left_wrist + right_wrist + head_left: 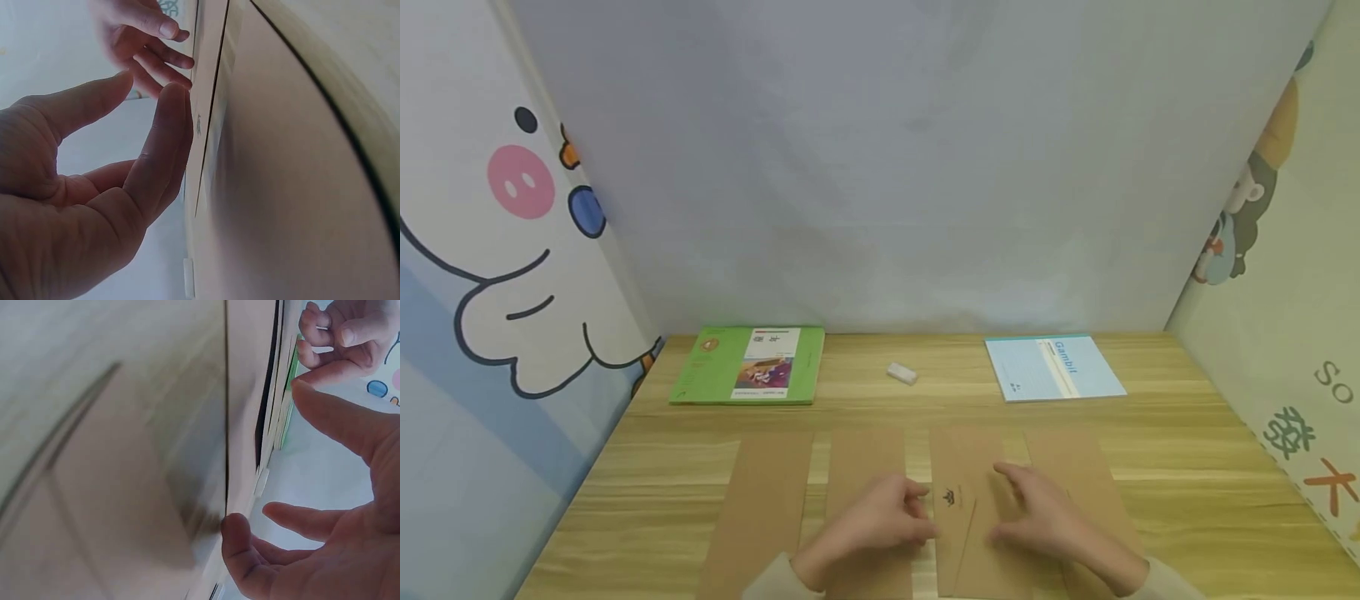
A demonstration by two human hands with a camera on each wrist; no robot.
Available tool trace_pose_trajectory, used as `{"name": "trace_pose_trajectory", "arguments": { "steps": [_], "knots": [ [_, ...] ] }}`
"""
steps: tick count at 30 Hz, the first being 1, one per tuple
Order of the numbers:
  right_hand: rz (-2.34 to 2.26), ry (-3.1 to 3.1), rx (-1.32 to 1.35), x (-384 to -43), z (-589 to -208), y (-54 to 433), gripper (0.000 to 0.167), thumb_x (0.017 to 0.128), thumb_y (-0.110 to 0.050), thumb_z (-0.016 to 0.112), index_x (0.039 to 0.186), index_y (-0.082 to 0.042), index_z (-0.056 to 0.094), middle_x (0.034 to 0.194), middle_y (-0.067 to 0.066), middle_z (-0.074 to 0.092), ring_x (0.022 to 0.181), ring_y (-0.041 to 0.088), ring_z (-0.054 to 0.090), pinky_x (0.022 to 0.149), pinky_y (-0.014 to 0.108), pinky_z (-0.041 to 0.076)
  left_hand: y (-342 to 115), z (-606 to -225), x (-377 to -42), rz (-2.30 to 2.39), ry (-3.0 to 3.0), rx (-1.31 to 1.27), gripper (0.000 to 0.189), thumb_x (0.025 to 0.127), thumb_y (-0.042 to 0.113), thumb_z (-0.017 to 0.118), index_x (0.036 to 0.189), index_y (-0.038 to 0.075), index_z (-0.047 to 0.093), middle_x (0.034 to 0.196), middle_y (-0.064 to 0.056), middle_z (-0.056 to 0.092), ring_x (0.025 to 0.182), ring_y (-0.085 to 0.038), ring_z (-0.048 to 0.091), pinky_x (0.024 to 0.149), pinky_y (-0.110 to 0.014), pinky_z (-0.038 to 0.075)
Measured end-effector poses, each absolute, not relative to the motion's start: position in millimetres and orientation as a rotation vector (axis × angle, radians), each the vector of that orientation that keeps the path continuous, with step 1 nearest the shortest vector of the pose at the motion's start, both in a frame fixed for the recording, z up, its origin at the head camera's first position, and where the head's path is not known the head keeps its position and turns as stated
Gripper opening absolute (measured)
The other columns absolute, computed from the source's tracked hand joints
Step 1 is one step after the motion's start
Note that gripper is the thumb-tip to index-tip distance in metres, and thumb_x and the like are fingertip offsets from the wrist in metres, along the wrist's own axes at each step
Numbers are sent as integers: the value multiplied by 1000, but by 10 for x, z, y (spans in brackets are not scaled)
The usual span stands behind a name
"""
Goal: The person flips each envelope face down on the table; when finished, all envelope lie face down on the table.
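My left hand and right hand sit either side of the flat brown kraft-paper envelope with a small black crown print, third from left in a row of four on the pale wood-grain worktop. Fingers: both sets bent, thumbs well apart from fingertips, nothing held between them on either side; left tips at its left edge, right ones by its right side, contact can't be told. Handling, my guess: very light, thin, semi-stiff, dry paper with decent grip; bends or creases if squeezed hard, slides easily if nudged. The slanted flap seam low on the front looks like a weak spot, could lift or snag a nail, so keep off it. Lying this flat, it gives little to pinch; best hold is both long edges at about mid-height, nails just under, thumbs on top, light even pressure so it doesn't buckle. Plain brown paper rectangles to the left and another brown one to the right lie near, so mind dragging those along.
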State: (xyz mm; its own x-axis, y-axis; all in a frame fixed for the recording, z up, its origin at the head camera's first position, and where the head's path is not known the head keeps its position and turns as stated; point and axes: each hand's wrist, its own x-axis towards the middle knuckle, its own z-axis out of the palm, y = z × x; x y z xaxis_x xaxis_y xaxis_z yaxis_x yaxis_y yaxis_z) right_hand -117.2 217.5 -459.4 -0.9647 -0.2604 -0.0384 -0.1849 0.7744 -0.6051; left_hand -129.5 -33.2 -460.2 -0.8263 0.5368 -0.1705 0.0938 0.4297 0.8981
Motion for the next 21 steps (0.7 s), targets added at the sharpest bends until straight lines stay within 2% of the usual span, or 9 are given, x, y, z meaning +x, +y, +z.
{"name": "trace_pose_trajectory", "arguments": {
  "steps": [4, 6, 7, 13, 21],
  "knots": [
    [-974, 2812, -314, -1167, -4585, 2256, 91, 60, -30, 90, 133, 4, 48, 125, 26, 54, 109, 41, 54, 91, 55, 42, -281, -4612, -1293, 1396, 2228, 519, 25, 77, 4, 76, 96, -8, 65, 65, 0, 65, 55, -18, 64, 53, -23, 50],
    [-977, 2798, -298, -1163, -4570, 2276, 90, 61, -29, 89, 134, 3, 48, 127, 26, 53, 114, 43, 51, 94, 56, 40, -265, -4615, -1294, 1394, 2226, 514, 14, 77, 2, 76, 81, -1, 63, 64, -2, 66, 54, -19, 64, 50, -23, 48],
    [-969, 2797, -298, -1161, -4562, 2280, 89, 61, -29, 89, 134, 3, 48, 126, 26, 54, 113, 42, 52, 94, 56, 40, -259, -4617, -1294, 1391, 2224, 507, 14, 77, 2, 76, 77, 2, 61, 64, -2, 66, 54, -19, 64, 50, -22, 48],
    [-920, 2790, -313, -1120, -4501, 2257, 87, 59, -29, 90, 130, 3, 52, 118, 24, 59, 107, 41, 55, 90, 56, 42, -210, -4648, -1294, 1345, 2250, 485, 18, 76, 3, 77, 75, 5, 60, 60, 1, 63, 51, -17, 63, 50, -22, 49],
    [-904, 2793, -280, -1098, -4519, 2209, 83, 58, -30, 90, 128, -2, 55, 110, 19, 62, 102, 36, 58, 86, 53, 46, -139, -4635, -1265, 1282, 2294, 470, 24, 74, 3, 78, 67, 7, 55, 57, 2, 60, 48, -14, 61, 45, -19, 43]
  ]
}}
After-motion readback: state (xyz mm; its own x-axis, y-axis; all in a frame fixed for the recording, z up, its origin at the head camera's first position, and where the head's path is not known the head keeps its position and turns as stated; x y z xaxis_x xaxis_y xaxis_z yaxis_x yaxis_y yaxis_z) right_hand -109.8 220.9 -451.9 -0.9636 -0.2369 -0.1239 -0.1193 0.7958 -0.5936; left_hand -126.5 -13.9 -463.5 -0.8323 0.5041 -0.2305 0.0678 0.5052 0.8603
